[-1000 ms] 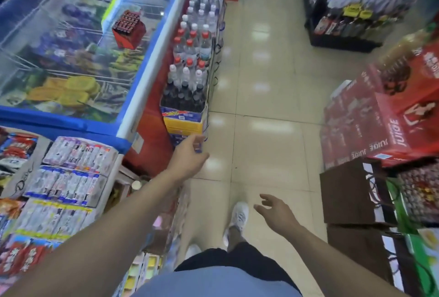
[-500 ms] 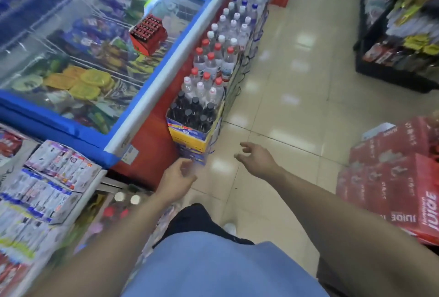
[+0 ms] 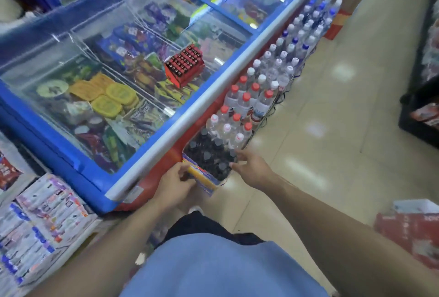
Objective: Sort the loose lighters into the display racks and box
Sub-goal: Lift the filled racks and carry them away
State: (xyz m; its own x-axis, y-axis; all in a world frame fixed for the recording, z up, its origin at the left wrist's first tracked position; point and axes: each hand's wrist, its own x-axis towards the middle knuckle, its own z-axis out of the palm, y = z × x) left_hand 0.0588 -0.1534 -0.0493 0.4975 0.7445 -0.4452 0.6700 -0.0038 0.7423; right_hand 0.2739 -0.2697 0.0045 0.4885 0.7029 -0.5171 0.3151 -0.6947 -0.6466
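A red display box of lighters, packed with dark-topped lighters, sits tilted on the glass lid of the blue chest freezer. My left hand hangs in front of the freezer's near corner with its fingers curled inward. Anything inside the fist is hidden. My right hand reaches forward with relaxed, spread fingers over the dark-capped bottles and holds nothing. Both hands are well short of the lighter box. No loose lighter shows.
A yellow crate of bottles starts a long row of water bottles along the freezer's front. Packet racks stand at lower left. Red juice cartons and a dark shelf flank the tiled aisle.
I have walked forward and turned left, so the freezer and lighter box are nearer. My right hand rose from beside my leg to the bottles. My left hand stayed curled.
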